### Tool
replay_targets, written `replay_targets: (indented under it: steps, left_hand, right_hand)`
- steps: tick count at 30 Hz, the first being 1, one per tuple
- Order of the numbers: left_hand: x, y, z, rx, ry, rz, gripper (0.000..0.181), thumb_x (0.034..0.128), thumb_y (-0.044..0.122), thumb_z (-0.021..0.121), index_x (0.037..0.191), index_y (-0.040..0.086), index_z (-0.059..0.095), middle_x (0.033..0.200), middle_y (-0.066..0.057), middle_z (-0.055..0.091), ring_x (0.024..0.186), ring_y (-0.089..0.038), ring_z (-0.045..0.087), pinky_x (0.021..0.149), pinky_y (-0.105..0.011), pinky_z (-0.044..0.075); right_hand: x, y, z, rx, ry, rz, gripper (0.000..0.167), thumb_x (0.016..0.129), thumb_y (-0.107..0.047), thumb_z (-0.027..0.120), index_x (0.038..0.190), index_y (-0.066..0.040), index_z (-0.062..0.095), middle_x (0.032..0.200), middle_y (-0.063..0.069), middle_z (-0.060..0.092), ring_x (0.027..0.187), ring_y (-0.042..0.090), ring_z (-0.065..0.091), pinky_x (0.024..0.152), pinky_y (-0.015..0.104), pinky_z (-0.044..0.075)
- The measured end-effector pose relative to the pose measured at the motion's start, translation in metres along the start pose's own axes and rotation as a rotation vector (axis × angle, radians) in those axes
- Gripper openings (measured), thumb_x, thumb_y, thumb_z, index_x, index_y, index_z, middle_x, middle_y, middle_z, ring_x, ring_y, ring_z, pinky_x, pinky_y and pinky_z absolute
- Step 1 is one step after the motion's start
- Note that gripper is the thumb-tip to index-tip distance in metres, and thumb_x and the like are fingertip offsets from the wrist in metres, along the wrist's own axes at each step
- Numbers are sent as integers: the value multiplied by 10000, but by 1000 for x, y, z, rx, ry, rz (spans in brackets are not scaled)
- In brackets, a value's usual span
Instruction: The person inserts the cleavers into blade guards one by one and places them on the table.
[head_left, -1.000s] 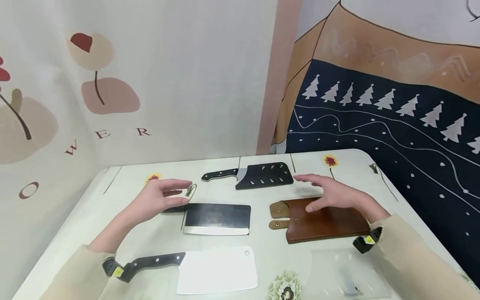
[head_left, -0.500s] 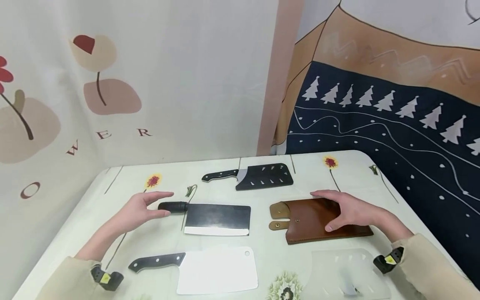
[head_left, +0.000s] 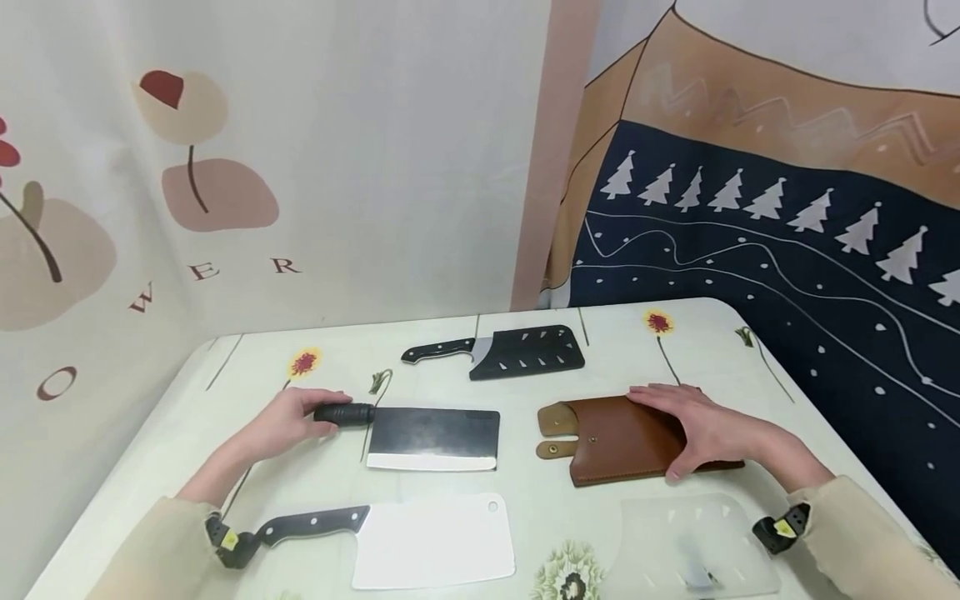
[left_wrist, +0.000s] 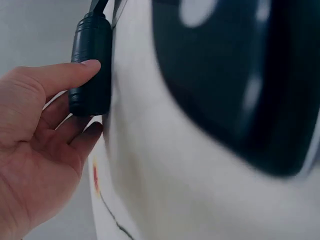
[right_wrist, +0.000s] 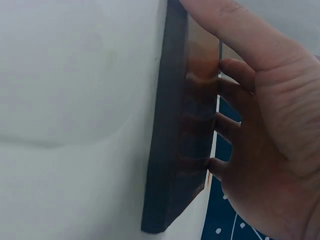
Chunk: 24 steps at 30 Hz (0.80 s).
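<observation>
In the head view a cleaver (head_left: 435,428) with a dark blade and black ribbed handle (head_left: 347,414) lies flat on the table. My left hand (head_left: 287,423) pinches the end of that handle; the left wrist view shows the thumb across the handle (left_wrist: 91,45), with the other fingers on its far side. A brown leather knife sheath (head_left: 617,435), its tan flaps pointing left, lies to the right. My right hand (head_left: 712,427) spans it, thumb at the near edge and fingers at the far edge. The right wrist view shows the sheath (right_wrist: 187,130) between thumb and fingers.
A white cleaver (head_left: 435,540) with a black handle lies at the front. Behind lies another cleaver in a black blade cover (head_left: 528,352). A clear plastic blade cover (head_left: 693,537) is at front right. Curtains hang along the table's back and right edges.
My left hand has come down and left to the dark cleaver's handle and taken hold of it. My right hand has lowered and moved right onto the leather sheath, gripping it by both edges.
</observation>
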<state>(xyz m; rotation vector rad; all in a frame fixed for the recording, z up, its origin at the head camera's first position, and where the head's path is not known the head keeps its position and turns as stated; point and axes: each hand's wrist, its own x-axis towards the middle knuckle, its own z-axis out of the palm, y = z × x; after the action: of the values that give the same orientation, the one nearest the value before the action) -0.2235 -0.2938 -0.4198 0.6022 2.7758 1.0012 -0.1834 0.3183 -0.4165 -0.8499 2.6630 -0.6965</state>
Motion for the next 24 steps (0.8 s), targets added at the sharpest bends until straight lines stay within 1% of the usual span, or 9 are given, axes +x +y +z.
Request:
replay_targets:
  steps: [5,9,12,16,18,21,23,24]
  left_hand:
    - [5,-3,4,-4,5,0,482,791,29,846,1252,-9,714,1242,-215,694,1207,-434,601,996,-530,454]
    - [7,-3,6,-8,6,-13,502,778,71,869,1251,-2,719,1234,-221,696,1195,-438,607,991,-539,445]
    - [8,-1,6,-7,3,-23,515,762,88,887,1245,13,728,1215,-211,707,1168,-423,622,976,-545,449]
    - [10,2,8,16,7,-20,508,734,60,891,1222,41,749,1179,-179,727,1139,-388,637,961,-534,461]
    - [11,2,9,24,15,-15,497,727,45,889,1206,47,759,1167,-169,734,1139,-387,642,966,-539,464]
    - [12,-2,11,23,33,-14,475,729,38,890,1188,44,767,1153,-164,739,1142,-398,646,972,-548,467]
    - [12,-5,11,22,49,-18,467,732,44,893,1182,47,771,1149,-155,743,1144,-389,648,974,-526,471]
    - [11,-6,11,23,56,-19,466,731,47,895,1181,50,772,1145,-147,745,1136,-374,652,967,-494,479]
  right_hand:
    - [-4,7,3,-29,12,-39,1199,604,-579,940,1537,-30,424,1568,232,400,1411,522,297,1046,789,136]
    - [-4,10,5,-44,31,-69,1208,600,-605,928,1537,-30,425,1564,232,403,1406,520,302,1023,804,145]
    - [-3,10,5,-38,31,-71,1191,609,-580,932,1540,-36,426,1571,231,390,1415,513,291,1028,802,136]
    - [-3,8,3,-13,17,-55,1129,622,-460,954,1534,-42,438,1564,238,391,1410,513,299,1057,769,134]
    - [-4,7,3,-14,12,-38,1094,624,-399,960,1528,-54,449,1555,236,400,1400,512,312,1060,750,169]
    - [-4,5,3,-38,20,-11,1071,619,-370,961,1519,-66,467,1542,237,415,1379,505,334,1037,730,257]
    - [-3,4,4,-60,26,6,1064,617,-374,960,1515,-74,476,1539,238,417,1374,499,338,1012,723,308]
    - [-2,3,4,-69,26,12,1061,618,-376,959,1515,-77,477,1539,237,417,1376,495,338,1007,722,321]
